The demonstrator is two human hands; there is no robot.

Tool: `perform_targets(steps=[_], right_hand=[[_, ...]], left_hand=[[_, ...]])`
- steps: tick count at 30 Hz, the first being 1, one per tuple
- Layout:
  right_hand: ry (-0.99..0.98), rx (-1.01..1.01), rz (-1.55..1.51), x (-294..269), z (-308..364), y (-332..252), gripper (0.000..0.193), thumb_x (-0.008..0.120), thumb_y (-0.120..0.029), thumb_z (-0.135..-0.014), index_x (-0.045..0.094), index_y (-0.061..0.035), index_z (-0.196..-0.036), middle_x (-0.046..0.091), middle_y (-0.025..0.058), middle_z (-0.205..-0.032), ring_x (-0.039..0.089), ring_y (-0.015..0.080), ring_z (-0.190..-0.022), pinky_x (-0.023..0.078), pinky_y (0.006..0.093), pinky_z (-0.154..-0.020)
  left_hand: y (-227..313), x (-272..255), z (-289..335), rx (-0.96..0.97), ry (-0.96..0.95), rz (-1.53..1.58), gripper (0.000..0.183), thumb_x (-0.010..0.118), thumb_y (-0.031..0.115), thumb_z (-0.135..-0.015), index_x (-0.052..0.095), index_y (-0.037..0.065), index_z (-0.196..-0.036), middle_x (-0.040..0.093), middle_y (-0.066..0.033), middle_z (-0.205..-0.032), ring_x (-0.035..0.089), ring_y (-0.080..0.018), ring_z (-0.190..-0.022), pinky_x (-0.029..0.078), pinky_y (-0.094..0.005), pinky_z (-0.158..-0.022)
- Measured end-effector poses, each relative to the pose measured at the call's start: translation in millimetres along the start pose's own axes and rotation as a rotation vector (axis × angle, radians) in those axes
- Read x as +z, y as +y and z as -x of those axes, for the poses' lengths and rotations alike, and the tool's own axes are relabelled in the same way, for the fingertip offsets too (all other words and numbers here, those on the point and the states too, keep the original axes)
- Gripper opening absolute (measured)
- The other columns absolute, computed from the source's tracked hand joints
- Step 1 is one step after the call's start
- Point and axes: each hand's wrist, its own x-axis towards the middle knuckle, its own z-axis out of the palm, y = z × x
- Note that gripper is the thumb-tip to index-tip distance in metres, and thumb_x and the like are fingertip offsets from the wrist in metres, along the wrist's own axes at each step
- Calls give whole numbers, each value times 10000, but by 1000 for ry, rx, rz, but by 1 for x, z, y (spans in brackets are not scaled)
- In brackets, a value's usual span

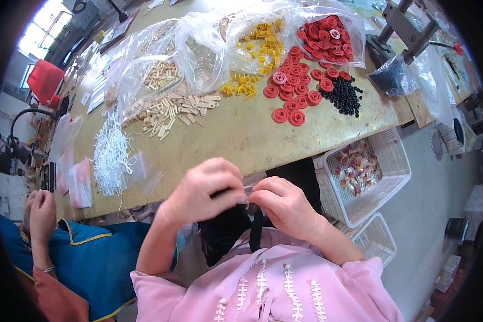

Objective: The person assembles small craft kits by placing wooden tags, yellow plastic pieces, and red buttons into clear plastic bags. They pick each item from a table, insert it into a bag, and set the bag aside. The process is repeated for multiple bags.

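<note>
My left hand (pixel 205 189) and my right hand (pixel 285 203) meet over my lap, just off the table's near edge. Both have their fingers curled and pinched together. A small pale, shiny bit (pixel 247 194) shows between the fingertips, too small and covered to name. Motion slightly smears the left hand. Closest to it on the table lie small clear plastic bags (pixel 145 170) and a bundle of white string (pixel 111 153). Farther up are flat wooden pieces (pixel 190 107), yellow plastic pieces (pixel 241 87), red ridged discs (pixel 297 117) and little black rings (pixel 344 96).
Large clear bags (pixel 201 48) line the table's (pixel 220 137) far side. A white plastic basket (pixel 400 180) with small colourful packets stands at the right, another basket (pixel 378 244) below it. A co-worker's hand (pixel 42 212) is at the left. A metal hand press (pixel 408 32) stands far right.
</note>
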Motion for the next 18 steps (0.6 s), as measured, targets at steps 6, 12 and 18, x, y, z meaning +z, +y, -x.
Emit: perform_targets(steps=[6,12,18], right_hand=[[54,40,32,-6,10,15,293,711,62,-729,680,-37,-1003,675,103,-1015,691,311,-993,570,410,-854],[69,54,15,-5,19,19,254,703,44,-758,674,-31,-999,695,104,-1055,699,310,-1018,575,414,-886],[95,100,13,-14,28,30,247,704,44,-759,672,-22,-994,690,112,-1062,695,315,-1015,572,415,-890]], left_hand=[[-58,-45,-95,-358,348,-192,152,667,49,-977,750,-15,-1087,743,-95,-906,692,-143,-840,556,-298,-777],[-169,-62,-167,-260,348,-518,267,711,141,-964,742,-6,-1185,734,-151,-1092,720,-256,-945,570,-359,-870],[-191,-47,-197,-338,208,-344,326,748,220,-949,699,0,-1185,653,-165,-1322,689,-261,-1049,558,-362,-912]])
